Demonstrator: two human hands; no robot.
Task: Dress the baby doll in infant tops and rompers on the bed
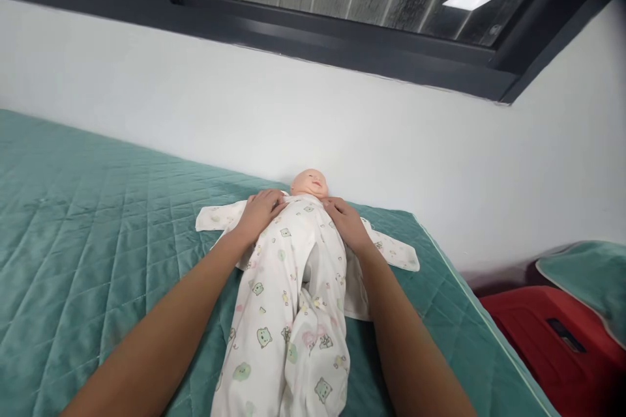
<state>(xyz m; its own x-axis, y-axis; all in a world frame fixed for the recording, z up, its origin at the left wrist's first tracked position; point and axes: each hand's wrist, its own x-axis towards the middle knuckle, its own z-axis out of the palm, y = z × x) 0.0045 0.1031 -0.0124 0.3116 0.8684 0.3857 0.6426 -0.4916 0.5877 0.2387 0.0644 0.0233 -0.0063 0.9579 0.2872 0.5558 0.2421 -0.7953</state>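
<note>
A baby doll (310, 182) lies on its back, its bald head close to the wall. White printed pants (274, 287) cover its front from just below the neck and stretch toward me. The sleeves of a white printed top (395, 251) spread out on both sides. My left hand (265, 210) is closed at the upper left edge of the pants, beside the doll's shoulder. At the upper right edge, my right hand (343, 218) is closed on the same cloth. Some fingertips of both hands are hard to make out against the fabric.
A green quilted cover (122, 228) lies under the doll, its piped edge running down on the right. Beyond that edge are a red hard object (542, 332) and more green cloth (587, 273). A white wall (195, 104) and a dark-framed window (317, 32) stand behind.
</note>
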